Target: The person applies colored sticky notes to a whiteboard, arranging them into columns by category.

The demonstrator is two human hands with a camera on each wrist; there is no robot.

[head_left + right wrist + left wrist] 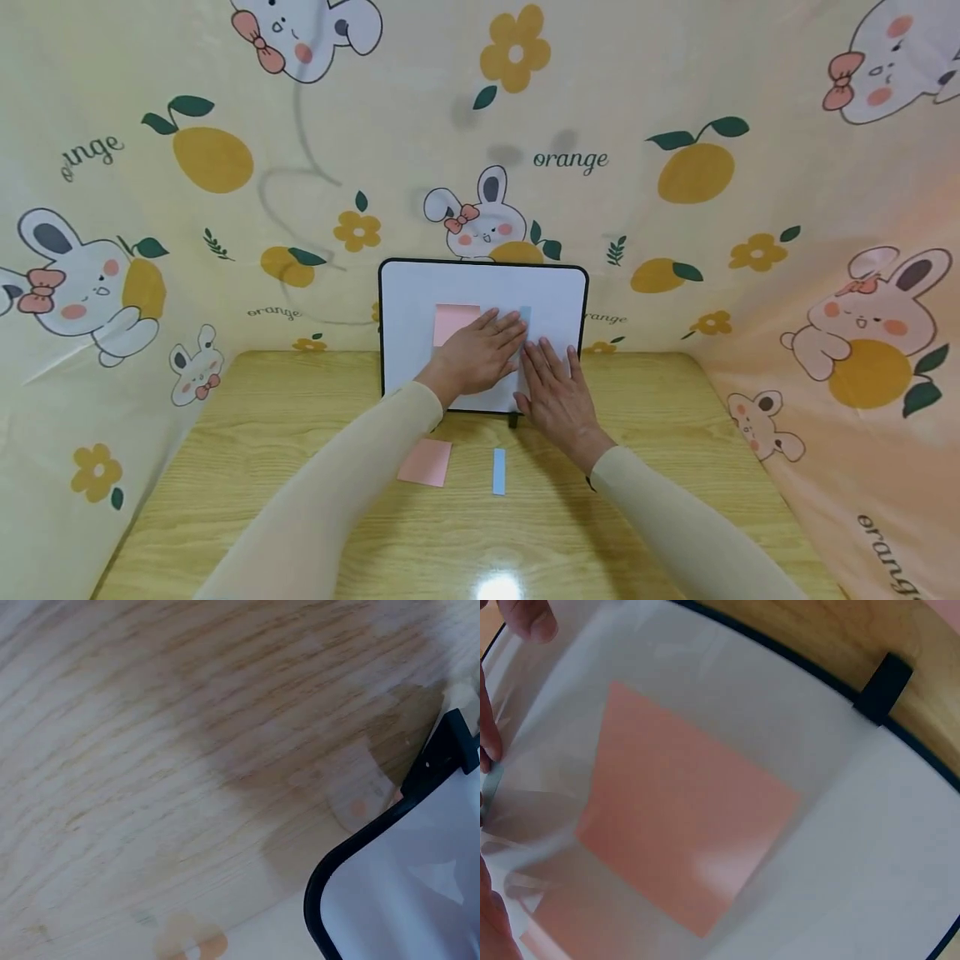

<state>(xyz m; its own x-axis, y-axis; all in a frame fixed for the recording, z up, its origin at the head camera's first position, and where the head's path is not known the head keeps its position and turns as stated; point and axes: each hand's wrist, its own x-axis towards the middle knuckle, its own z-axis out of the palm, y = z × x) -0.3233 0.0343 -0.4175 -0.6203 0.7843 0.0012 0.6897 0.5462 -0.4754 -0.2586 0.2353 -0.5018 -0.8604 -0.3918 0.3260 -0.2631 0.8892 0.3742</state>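
A white board with a black rim (405, 333) stands upright on the table. On it are a pink square sticky note (450, 323) and a narrow light-blue paper strip (526, 313). My left hand (472, 354) reaches across the board, its extended fingertips at the blue strip. With fingers spread and straight, my right hand (558, 392) lies against the board at the strip's lower part, covering it. In the left wrist view a pink note (682, 810) shows large, another pink piece (570, 930) is partly cut off, and fingers appear at the left edge.
Another pink note (426, 463) and a blue strip (498, 472) lie on the wooden table (300, 467) before the board. A black foot (513, 421) juts from the board's lower rim. Printed cloth (480, 125) surrounds the table at the back and sides.
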